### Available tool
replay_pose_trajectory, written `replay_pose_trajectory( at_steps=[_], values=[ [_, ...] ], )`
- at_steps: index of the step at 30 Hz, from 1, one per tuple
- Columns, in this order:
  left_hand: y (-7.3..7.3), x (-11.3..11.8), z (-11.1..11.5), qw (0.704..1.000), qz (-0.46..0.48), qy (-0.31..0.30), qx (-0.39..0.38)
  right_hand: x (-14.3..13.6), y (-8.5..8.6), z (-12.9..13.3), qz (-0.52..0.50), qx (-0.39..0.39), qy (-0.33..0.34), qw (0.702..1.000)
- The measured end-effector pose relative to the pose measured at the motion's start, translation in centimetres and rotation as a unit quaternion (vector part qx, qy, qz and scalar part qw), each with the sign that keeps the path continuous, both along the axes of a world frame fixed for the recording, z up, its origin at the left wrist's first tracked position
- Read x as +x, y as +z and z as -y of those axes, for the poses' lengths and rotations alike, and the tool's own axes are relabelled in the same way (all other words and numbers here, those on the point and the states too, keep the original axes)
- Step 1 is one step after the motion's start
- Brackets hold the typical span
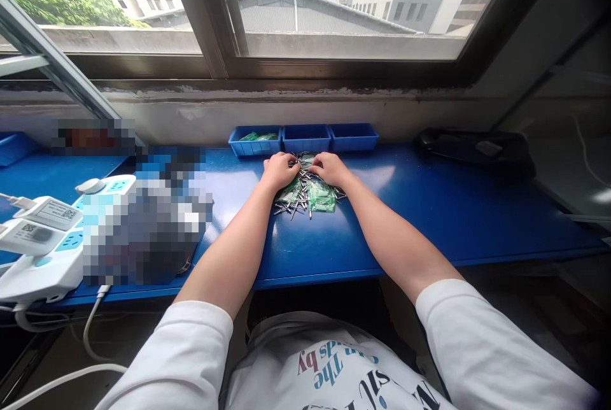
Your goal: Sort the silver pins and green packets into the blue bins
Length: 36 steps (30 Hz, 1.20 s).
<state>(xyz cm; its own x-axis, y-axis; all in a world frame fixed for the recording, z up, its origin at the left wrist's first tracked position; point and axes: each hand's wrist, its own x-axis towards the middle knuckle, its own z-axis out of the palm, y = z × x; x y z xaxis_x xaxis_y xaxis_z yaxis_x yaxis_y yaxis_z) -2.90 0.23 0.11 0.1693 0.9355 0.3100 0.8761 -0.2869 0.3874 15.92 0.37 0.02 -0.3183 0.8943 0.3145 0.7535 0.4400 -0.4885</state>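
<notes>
A pile of thin metal pins or screws (pixel 300 195) lies on the blue table, mixed with green-tinted clear plastic bags (pixel 323 197). My left hand (pixel 280 171) reaches into the left upper part of the pile, its fingers curled in. Opposite it, my right hand (pixel 330 169) bends its fingers over the upper right part. The fingertips of both hands are close together but apart. Whatever lies between them is too small to make out. One green bag lies under the left hand, another below the right hand.
Behind the pile stand three joined blue bins: the left bin (pixel 255 149) holds green bags, beside a middle bin (pixel 306 146) and a right bin (pixel 354 145). A black case (pixel 477 150) lies at right. At left are a white power strip (pixel 48 273) and a blurred-out object.
</notes>
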Motion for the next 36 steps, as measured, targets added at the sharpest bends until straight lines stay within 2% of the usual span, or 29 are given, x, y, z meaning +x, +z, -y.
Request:
replay_pose_trajectory(
  at_steps=[4,9,13,17,20,25,30,36],
  values=[
    [0.1,0.0,0.0,1.000,0.009,-0.001,0.002,0.1,0.0,0.1,-0.009,0.005,0.005,1.000],
    [0.1,0.1,0.1,1.000,0.010,0.002,-0.002,-0.1,0.0,0.4,0.016,0.042,0.054,0.997],
    [0.2,0.2,0.3,1.000,0.013,0.003,-0.002,-0.3,0.0,0.3,0.017,0.051,0.048,0.997],
    [0.6,0.3,0.7,0.998,0.044,-0.013,0.035,-0.4,0.3,0.4,-0.042,0.062,0.034,0.997],
    [1.0,0.5,1.0,0.991,0.085,-0.066,0.074,-0.6,0.6,0.6,-0.125,0.040,0.037,0.991],
    [1.0,0.8,1.0,0.983,0.113,-0.134,0.061,-1.0,0.8,0.8,-0.225,0.004,0.043,0.973],
    [1.0,0.9,1.0,0.978,0.145,-0.137,0.068,-1.3,1.0,1.0,-0.238,-0.013,0.042,0.970],
    [1.2,0.9,1.0,0.983,0.117,-0.127,0.061,-1.6,1.1,1.3,-0.258,-0.026,0.036,0.965]
  ],
)
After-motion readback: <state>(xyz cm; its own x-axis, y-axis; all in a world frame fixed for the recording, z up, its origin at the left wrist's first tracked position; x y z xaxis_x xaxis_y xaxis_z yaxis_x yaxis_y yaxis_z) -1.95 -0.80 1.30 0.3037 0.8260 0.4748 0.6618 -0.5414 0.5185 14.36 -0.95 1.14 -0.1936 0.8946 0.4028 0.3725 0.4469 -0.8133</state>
